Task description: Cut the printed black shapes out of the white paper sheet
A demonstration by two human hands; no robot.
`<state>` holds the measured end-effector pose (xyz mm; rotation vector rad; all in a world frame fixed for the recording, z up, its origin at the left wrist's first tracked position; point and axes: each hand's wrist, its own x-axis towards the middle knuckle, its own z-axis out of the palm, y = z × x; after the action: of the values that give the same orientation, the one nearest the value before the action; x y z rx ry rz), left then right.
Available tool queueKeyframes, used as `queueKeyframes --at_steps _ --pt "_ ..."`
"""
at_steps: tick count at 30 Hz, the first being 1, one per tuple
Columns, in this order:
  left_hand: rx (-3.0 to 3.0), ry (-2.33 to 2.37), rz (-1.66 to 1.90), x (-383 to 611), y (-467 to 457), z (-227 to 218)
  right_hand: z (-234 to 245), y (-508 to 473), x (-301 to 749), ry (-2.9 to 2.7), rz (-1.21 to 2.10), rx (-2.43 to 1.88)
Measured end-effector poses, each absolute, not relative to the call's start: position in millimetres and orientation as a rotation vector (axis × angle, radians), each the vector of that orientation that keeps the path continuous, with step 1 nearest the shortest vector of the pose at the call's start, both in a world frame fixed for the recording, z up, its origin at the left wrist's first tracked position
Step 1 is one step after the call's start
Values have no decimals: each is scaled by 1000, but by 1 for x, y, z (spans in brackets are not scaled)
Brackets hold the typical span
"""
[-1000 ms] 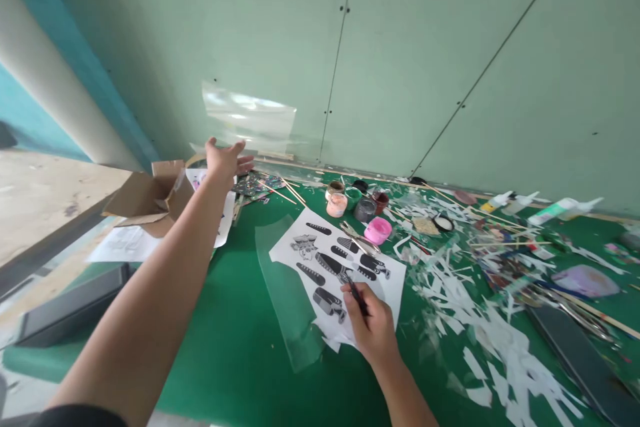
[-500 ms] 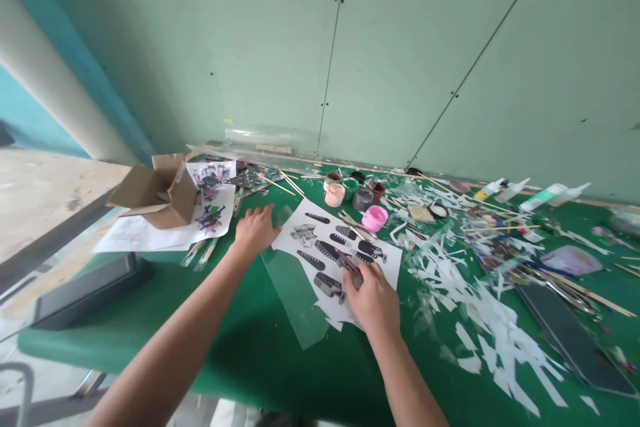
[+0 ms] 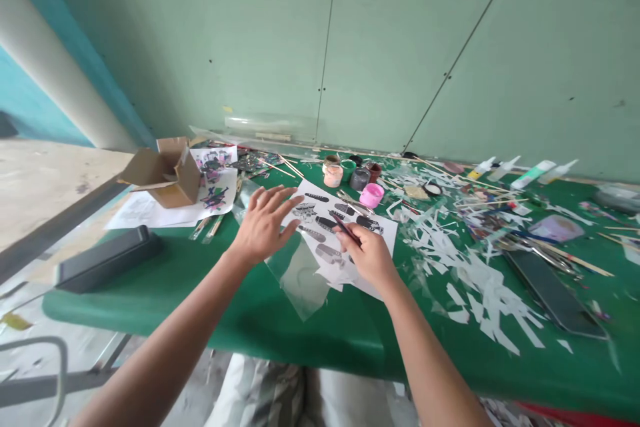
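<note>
My left hand (image 3: 263, 223) has its fingers spread flat over the left edge of a printed sheet of paper (image 3: 383, 230) and a clear plastic sheet (image 3: 295, 283). Grey and black printed shapes cover the paper, some of them paler where the plastic seems to lie across them. My right hand (image 3: 369, 253) pinches a slim, dark pen-like tool (image 3: 346, 227), held slanted above the middle of the paper. Whether its tip touches the sheet, I cannot tell. Just behind lie metal scissors (image 3: 353, 201) and an uncovered pink paint jar (image 3: 371, 196).
Several paint jars (image 3: 359, 179) stand at the back. White paper scraps (image 3: 480, 280) and a dark phone-like slab (image 3: 555, 293) lie on the right. Glue bottles (image 3: 533, 174) rest along the wall. At left are a cardboard box (image 3: 175, 180) and a grey case (image 3: 107, 259).
My left hand has moved right and spread its fingers over the sheets. The clear plastic now appears to cover more of the paper. My right hand has lifted slightly with the tool.
</note>
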<state>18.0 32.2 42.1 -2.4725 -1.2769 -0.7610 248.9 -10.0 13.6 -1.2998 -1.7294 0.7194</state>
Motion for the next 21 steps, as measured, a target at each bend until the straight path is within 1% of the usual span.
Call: queueKeyframes --at_steps 3,6,10,13,15,18,21 --pt "-2505 -1219 -828 22 28 36 24 -8 248 -1698 757 -1262" --pt "-2504 -1261 -869 15 29 26 24 -4 271 -1603 638 -1408" --pt "-2472 -1376 -915 4 26 18 2 -2 326 -1583 189 -1905" --pt "-2420 -1515 -937 0 24 17 -23 -11 357 -1582 -70 -2133" --pt "-2394 -1595 -932 -1 23 18 -36 -18 365 -1591 -253 -2174" --pt "-2382 -1667 -921 -4 24 17 -44 -22 361 -1537 -460 -2074" --pt "-2401 -1684 -927 -6 25 16 -36 -15 351 -1584 -388 -1946"
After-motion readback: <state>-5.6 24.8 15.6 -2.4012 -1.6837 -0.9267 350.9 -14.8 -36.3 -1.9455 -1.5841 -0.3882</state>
